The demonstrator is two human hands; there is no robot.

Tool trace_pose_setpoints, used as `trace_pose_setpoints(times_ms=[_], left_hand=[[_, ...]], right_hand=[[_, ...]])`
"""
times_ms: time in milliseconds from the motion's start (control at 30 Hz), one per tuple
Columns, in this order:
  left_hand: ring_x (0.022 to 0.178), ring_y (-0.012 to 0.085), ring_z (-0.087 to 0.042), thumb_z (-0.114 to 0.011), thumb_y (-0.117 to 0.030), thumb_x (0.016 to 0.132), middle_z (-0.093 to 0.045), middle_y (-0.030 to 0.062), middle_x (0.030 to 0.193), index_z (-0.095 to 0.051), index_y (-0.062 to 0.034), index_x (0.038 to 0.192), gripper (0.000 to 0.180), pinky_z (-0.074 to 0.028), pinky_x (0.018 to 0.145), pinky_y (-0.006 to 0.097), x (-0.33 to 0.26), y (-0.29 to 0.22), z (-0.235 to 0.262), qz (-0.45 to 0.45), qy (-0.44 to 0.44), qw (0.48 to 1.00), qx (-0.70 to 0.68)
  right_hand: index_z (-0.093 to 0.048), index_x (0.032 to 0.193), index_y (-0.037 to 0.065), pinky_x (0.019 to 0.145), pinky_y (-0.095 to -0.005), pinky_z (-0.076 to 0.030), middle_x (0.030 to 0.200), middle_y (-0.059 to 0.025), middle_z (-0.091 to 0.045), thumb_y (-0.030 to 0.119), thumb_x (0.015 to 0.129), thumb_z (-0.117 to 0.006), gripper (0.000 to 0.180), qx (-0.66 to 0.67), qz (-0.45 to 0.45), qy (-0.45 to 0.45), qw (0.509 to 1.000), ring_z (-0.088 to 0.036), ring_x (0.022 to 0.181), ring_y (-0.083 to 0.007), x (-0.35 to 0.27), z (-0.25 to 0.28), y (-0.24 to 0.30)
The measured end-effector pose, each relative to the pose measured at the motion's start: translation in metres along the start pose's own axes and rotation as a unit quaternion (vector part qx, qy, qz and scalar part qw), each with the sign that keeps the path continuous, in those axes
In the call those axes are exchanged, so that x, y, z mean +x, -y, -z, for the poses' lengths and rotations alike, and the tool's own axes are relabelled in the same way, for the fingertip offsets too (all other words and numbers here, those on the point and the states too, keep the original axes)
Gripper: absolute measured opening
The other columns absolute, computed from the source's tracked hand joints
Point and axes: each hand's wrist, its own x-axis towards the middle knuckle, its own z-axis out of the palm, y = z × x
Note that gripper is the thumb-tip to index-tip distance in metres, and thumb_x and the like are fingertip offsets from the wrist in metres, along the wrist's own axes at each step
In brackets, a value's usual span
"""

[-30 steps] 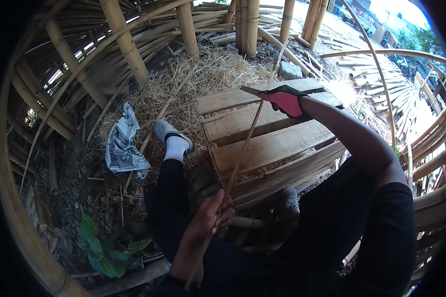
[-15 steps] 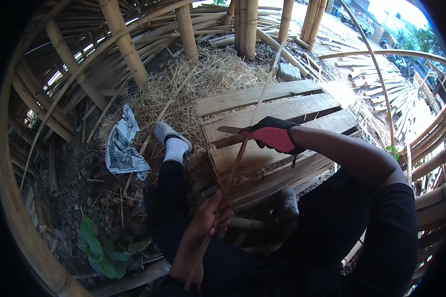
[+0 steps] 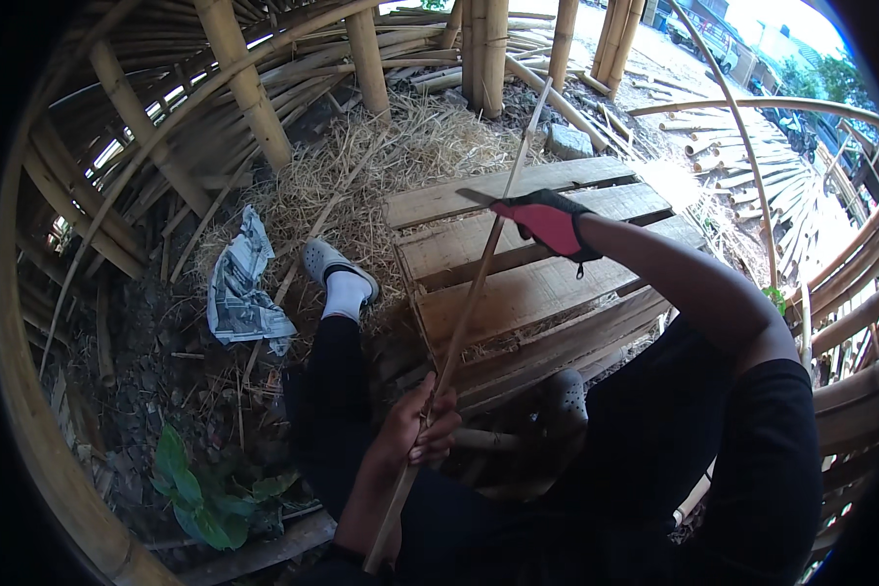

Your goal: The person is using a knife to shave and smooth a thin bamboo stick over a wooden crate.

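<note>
A long, thin bamboo strip runs slantwise from my lap up past the far side of a wooden slatted crate. My bare left hand is closed round its lower part. Farther up, my right hand, in a red and black glove, is closed on a knife. The blade sticks out to the left across the strip; the handle is hidden in the glove. Below the strip and my right hand lies the crate's slatted top.
Crumpled newspaper lies left of my shoe. Straw covers the ground behind. Bamboo posts stand around, with cut bamboo poles at the far right. A grey block sits behind the crate; a leafy plant grows lower left.
My right hand and the knife have moved up along the strip, away from me. My left hand keeps its grip in nearly the same place.
</note>
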Motion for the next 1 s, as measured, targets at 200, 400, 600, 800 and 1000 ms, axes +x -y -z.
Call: trace_pose_setpoints(times_ms=[200,400,600,800,1000], left_hand=[[0.028,0.0065,-0.024,-0.028,-0.056,0.101,-0.027,-0.0041,0.045,-0.037,-0.0173,0.079,0.046,-0.02,0.027,0.021,0.001,0.002,0.003,0.011,0.032,0.999,-0.039],[0.028,0.0062,-0.024,-0.027,-0.055,0.101,-0.027,-0.0045,0.045,-0.038,-0.0172,0.079,0.046,-0.02,0.027,0.021,0.001,0.002,0.006,0.016,0.058,0.994,-0.086],[0.028,0.006,-0.024,-0.027,-0.056,0.101,-0.028,-0.0047,0.045,-0.038,-0.0175,0.077,0.047,-0.019,0.027,0.021,-0.001,0.002,0.006,0.008,0.039,0.997,-0.059],[0.028,0.0056,-0.024,-0.028,-0.056,0.101,-0.027,-0.0049,0.044,-0.039,-0.018,0.077,0.047,-0.019,0.027,0.02,0.002,0.0,0.0,0.018,0.026,0.998,-0.051],[0.028,0.0054,-0.023,-0.031,-0.056,0.101,-0.027,-0.0051,0.044,-0.04,-0.0178,0.075,0.047,-0.019,0.027,0.02,0.0,0.001,-0.003,0.021,0.024,0.998,-0.051]], right_hand=[[-0.068,0.085,0.011,0.047,-0.0304,-0.034,0.061,0.0007,-0.049,0.061,0.088,-0.06,0.05,-0.028,0.057,-0.006,0.998,-0.043,0.052,-0.0104,-0.002,0.008,0.01],[-0.069,0.09,0.01,0.048,-0.0297,-0.036,0.062,0.0004,-0.051,0.061,0.087,-0.06,0.052,0.01,0.042,0.057,0.997,-0.045,0.053,-0.0113,-0.006,-0.015,-0.003],[-0.071,0.093,0.01,0.048,-0.0285,-0.034,0.063,0.0007,-0.053,0.05,0.087,-0.067,0.041,0.053,-0.009,0.046,0.997,-0.046,0.054,-0.0107,-0.032,-0.041,0.017],[-0.069,0.094,0.009,0.05,-0.0277,-0.037,0.065,-0.0015,-0.054,0.054,0.088,-0.063,0.046,0.015,0.007,0.033,0.999,-0.047,0.056,-0.0102,-0.01,-0.023,0.001],[-0.069,0.089,0.007,0.045,-0.0282,-0.033,0.061,-0.0004,-0.05,0.052,0.088,-0.065,0.045,0.053,0.05,0.025,0.997,-0.042,0.05,-0.0098,-0.005,-0.016,0.002]])
